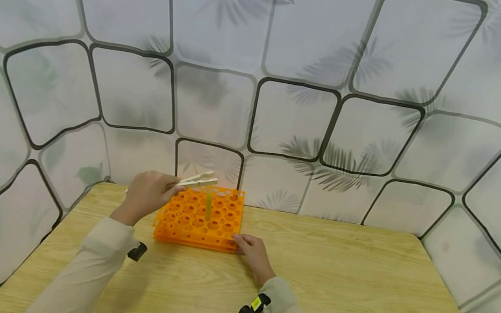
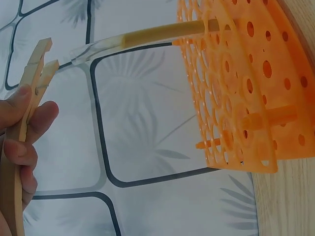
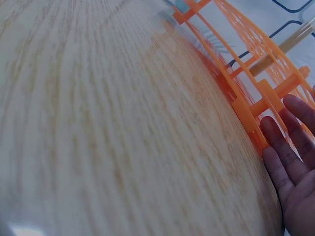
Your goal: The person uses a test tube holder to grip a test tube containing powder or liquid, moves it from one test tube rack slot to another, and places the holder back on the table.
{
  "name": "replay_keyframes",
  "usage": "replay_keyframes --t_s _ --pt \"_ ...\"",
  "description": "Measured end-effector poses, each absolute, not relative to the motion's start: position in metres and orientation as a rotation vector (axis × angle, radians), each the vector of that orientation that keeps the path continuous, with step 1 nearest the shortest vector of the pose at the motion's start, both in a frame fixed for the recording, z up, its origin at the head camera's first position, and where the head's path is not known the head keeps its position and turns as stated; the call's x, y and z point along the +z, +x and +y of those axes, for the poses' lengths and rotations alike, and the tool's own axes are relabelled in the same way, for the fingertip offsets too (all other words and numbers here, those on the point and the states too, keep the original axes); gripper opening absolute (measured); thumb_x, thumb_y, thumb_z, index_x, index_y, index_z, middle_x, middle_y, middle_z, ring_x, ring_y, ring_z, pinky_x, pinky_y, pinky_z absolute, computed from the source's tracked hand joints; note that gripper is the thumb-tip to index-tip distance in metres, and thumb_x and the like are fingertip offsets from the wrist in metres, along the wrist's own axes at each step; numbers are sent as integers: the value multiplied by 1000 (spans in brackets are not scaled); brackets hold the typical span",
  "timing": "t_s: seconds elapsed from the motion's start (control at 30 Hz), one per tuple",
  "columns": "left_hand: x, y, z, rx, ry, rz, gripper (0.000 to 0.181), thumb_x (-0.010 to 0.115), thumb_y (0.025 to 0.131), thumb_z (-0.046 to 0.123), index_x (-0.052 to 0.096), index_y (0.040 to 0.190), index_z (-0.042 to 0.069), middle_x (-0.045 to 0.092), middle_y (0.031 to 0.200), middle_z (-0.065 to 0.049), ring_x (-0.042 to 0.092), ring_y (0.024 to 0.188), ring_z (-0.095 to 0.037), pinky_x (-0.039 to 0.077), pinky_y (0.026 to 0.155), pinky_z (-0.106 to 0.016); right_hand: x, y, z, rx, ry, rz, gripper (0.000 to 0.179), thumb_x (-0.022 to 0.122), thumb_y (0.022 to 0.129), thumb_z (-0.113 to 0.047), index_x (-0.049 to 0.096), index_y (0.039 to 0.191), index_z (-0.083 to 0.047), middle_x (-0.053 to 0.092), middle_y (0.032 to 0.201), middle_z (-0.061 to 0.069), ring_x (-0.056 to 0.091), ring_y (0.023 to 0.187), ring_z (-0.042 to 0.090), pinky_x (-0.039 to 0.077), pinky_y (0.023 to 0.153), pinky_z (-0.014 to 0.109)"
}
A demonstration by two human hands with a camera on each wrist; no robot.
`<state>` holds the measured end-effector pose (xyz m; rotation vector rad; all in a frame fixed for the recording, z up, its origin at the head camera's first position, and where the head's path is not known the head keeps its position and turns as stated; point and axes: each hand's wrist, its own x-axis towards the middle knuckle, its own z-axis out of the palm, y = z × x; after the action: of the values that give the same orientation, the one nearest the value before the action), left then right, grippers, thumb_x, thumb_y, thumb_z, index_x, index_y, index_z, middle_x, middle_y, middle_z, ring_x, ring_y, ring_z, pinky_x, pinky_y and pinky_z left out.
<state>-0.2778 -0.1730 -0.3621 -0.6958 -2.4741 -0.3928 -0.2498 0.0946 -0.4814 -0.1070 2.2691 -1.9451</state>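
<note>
My left hand (image 1: 148, 195) grips a wooden test tube clamp (image 2: 30, 83), its prongs pointing right and parted at the tips. Just beyond those tips, in the left wrist view, is the mouth of a glass test tube (image 2: 157, 35) holding yellow liquid. The tube stands upright in an orange test tube rack (image 1: 196, 238), and the clamp overlaps its top in the head view. At the rack's front right corner, my right hand (image 1: 256, 254) holds the edge with thumb and fingers. Its fingers (image 3: 283, 147) lie against the rack's end in the right wrist view.
The rack rests on a wood-grain table (image 1: 334, 283), near its back edge. Behind and on both sides rises a pale curtain (image 1: 297, 120) printed with dark outlined squares and palm leaves. A black wrist camera (image 1: 253, 309) sits at the right cuff.
</note>
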Motion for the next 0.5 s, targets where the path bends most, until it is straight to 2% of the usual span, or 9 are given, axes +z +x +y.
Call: replay_keyframes --t_s 0.1,0.23,0.33,0.5 --pt "-363 -279 -173 -370 -682 -2488 29 67 88 20 56 61 13 41 44 4 24 41 -6 16 43 -20 -481 -249 95 -1954 -127 2271 34 53 97 -22 65 106 9 64 109 24 64 94 26 51 86 41" --pt "-365 -281 -172 -329 -661 -2515 38 65 88 16 45 57 14 33 44 4 21 43 -6 14 45 -21 -482 -249 95 -1951 -142 2280 35 52 97 -22 64 106 10 64 110 24 63 95 29 51 86 42" --pt "-365 -282 -171 -320 -658 -2516 45 65 89 16 35 55 16 29 45 5 18 43 -5 13 45 -21 -483 -251 96 -1952 -135 2271 35 53 97 -22 65 107 9 64 111 24 64 95 27 52 86 41" --pt "-364 -282 -170 -320 -663 -2506 46 65 89 17 33 55 17 25 45 6 18 43 -5 13 45 -21 -497 -259 98 -1957 -141 2254 36 54 96 -25 66 107 7 66 111 20 64 91 18 53 84 38"
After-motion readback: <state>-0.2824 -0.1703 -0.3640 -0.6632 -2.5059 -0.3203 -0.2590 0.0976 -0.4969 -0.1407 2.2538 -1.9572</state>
